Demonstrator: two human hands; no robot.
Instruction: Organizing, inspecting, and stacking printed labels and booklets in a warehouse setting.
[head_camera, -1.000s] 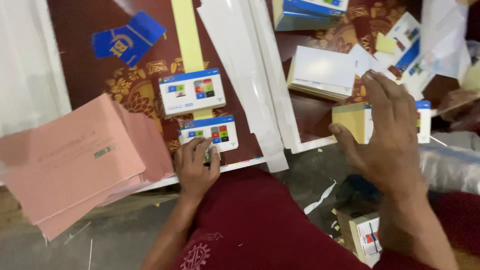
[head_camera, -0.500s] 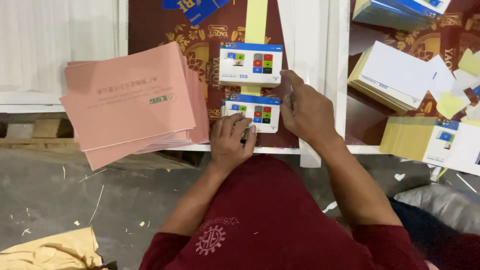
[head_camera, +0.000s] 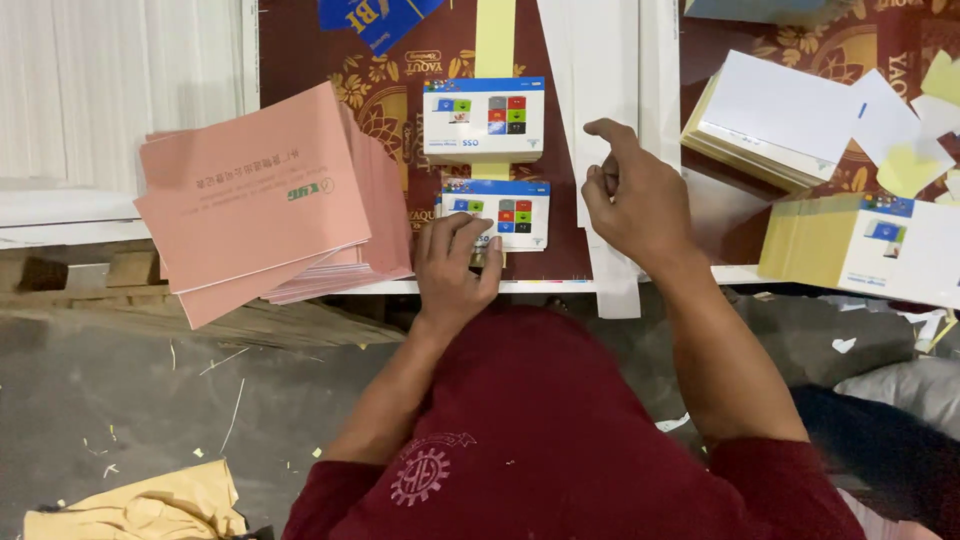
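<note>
Pressing flat, open left hand (head_camera: 455, 265) on printed card (head_camera: 497, 212); right hand (head_camera: 635, 200) loosely curled, empty.

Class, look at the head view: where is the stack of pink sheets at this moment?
The stack of pink sheets lies left of centre, overhanging the table edge, just left of the left hand.

The near card stack (head_camera: 497, 213) lies flat at the surface's front edge: white, blue top band, coloured squares printed on it. Its near-left corner sits under fingers. A matching far stack (head_camera: 484, 119) lies flat just beyond, apart from it.
</note>
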